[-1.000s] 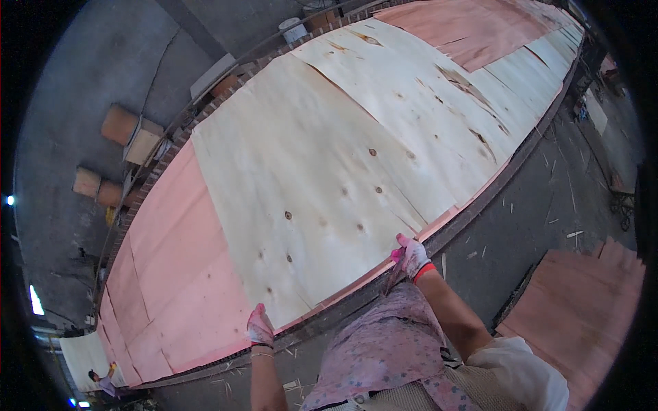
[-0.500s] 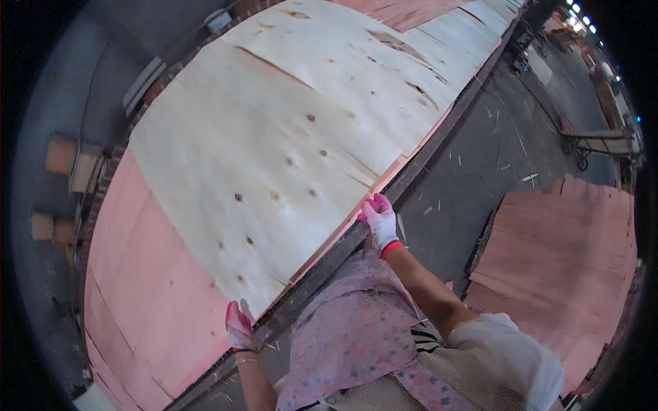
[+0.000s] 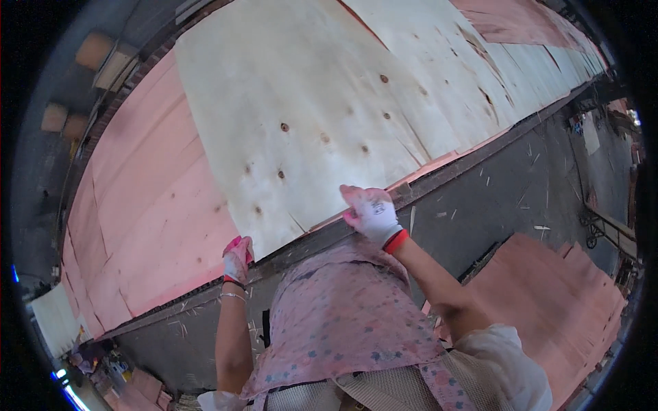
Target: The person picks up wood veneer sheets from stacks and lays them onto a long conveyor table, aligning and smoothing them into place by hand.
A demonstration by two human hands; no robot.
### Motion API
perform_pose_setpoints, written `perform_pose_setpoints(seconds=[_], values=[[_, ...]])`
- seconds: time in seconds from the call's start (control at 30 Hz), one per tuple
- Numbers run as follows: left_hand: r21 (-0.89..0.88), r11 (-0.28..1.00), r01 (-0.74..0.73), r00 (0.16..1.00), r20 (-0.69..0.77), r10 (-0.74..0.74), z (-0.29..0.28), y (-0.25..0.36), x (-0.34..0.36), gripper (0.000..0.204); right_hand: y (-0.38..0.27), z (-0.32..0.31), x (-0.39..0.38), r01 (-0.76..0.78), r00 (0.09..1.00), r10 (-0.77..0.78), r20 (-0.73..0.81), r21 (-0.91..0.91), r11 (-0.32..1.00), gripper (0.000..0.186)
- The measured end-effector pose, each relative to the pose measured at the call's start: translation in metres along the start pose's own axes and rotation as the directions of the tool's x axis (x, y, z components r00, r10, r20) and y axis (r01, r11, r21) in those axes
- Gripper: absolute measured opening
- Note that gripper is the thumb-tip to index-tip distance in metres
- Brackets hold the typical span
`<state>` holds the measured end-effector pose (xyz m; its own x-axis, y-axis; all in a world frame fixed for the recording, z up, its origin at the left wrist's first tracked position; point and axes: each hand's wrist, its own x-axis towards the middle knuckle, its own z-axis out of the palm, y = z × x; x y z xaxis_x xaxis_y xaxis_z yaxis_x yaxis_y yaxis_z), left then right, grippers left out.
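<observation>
A pale wood veneer sheet (image 3: 301,96) with dark knots lies over pink veneer sheets (image 3: 147,205) on a long stack. My left hand (image 3: 238,259), in a white glove with pink fingers, is closed at the near left corner of the pale sheet. Farther right along the same near edge, my right hand (image 3: 371,211), gloved alike, has its fingers over the top of the sheet and its thumb at the edge. Both hands appear to grip the pale sheet; the glove fabric partly hides the contact.
A dark rail (image 3: 445,177) runs along the stack's near side. Pink veneer sheets (image 3: 534,315) are piled low at the right. Wood slivers litter the grey floor (image 3: 473,205). A wheeled cart (image 3: 610,229) stands at the far right, and a patterned apron (image 3: 343,301) covers my front.
The view has turned, so the stack runs more across the picture. My left hand's fingers have curled in at the sheet's corner. My right hand's fingers now reach farther over the pale sheet.
</observation>
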<state>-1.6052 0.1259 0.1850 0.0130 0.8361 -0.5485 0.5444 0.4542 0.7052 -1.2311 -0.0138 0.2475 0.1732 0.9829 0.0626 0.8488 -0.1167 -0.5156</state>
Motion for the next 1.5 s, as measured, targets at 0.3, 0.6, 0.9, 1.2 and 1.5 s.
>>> perform_pose_setpoints(seconds=[0.3,0.6,0.9,1.2,1.5], values=[[-0.048,0.999,0.01,1.0,-0.023,-0.011,0.018,0.033,-0.006,0.018,-0.031,0.083,0.021,0.431,0.899,-0.36,0.25,-0.355,0.83,0.059],[0.538,0.427,-0.727,0.568,0.121,0.814,0.047,0.056,-0.025,0.07,-0.026,0.067,0.028,0.402,0.906,-0.34,0.253,-0.257,0.879,0.032],[0.747,0.325,-0.579,0.706,0.262,0.658,0.13,0.112,-0.047,0.077,-0.041,0.043,0.026,0.339,0.941,-0.335,0.051,-0.167,0.926,0.033],[0.333,0.807,-0.487,0.873,0.151,0.465,0.132,0.082,-0.034,0.046,-0.03,0.055,0.022,0.25,0.965,-0.233,0.118,-0.169,0.953,0.04],[0.246,0.885,-0.395,0.874,0.396,0.28,0.11,0.085,0.011,0.025,-0.024,0.054,0.017,0.325,0.939,-0.34,-0.049,-0.193,0.926,0.027]])
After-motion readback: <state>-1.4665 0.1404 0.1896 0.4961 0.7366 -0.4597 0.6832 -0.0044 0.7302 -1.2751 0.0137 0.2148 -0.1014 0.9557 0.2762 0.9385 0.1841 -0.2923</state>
